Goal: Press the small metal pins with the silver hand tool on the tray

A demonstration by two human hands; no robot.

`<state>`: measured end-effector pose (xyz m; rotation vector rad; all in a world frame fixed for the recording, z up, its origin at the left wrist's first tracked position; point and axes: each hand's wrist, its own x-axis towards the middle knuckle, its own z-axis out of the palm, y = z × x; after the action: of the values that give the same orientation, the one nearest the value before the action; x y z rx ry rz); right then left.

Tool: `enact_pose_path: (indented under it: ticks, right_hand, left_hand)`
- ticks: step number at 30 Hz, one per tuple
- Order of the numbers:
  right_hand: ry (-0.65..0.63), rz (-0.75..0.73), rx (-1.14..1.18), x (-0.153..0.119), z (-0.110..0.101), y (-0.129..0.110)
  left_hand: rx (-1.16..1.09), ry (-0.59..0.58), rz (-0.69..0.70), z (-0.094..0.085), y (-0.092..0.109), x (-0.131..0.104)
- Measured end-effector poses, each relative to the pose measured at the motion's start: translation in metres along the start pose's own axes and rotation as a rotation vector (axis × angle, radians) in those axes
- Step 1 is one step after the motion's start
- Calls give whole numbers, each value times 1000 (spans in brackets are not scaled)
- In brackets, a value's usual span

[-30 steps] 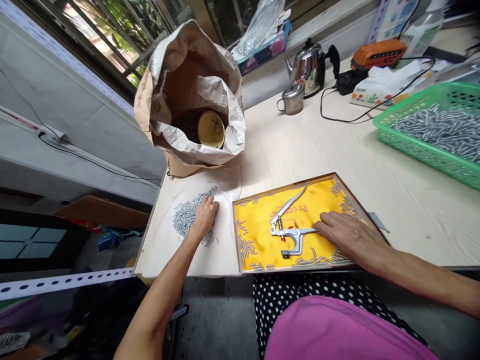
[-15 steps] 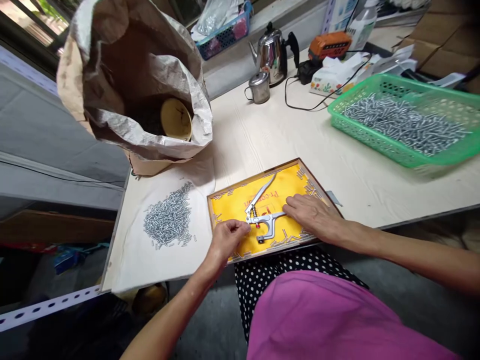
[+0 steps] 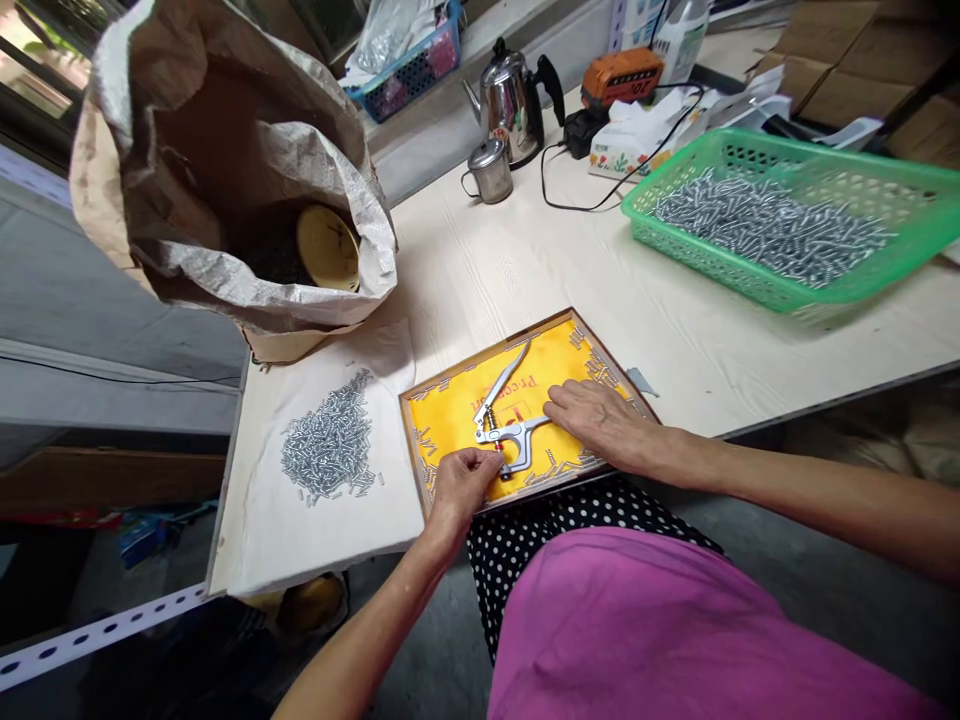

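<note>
A shallow wooden-edged tray (image 3: 417, 455) with a yellow lining lies at the table's front edge. On it rests a silver hand press tool (image 3: 517, 432) with its handles spread. My right hand (image 3: 600, 422) has its fingers closed round the end of the tool's lower handle. My left hand (image 3: 466, 482) is pinched close beside the tool's jaw, by a small red part; whatever the fingertips hold is too small to name. Small metal pins (image 3: 600, 368) lie along the tray's edges.
Left of the tray, a heap of metal pins (image 3: 326, 445) lies on white cloth (image 3: 255, 530). Behind it stands a large open paper sack (image 3: 270, 310). A green basket (image 3: 705, 260) of pins, a kettle (image 3: 512, 105), a metal cup (image 3: 491, 172) and a tissue pack (image 3: 626, 140) are farther back.
The camera view has shifted. My left hand has moved toward the tool's jaw, its fingertips now beside the red part. My right hand stays on the handle.
</note>
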<state>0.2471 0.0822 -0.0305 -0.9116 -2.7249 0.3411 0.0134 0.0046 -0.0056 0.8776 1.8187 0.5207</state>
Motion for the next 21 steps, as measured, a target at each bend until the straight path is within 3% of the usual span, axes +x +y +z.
enact_pose_path:
  ticks: [13,21]
  right_hand:
    - [5,12,25,-4,1,1]
    - [0,-120,-67,31,-9,40]
  left_hand:
    - [13,-173,-67,-7,8,10]
    - [54,-183,-79,-8,11,11]
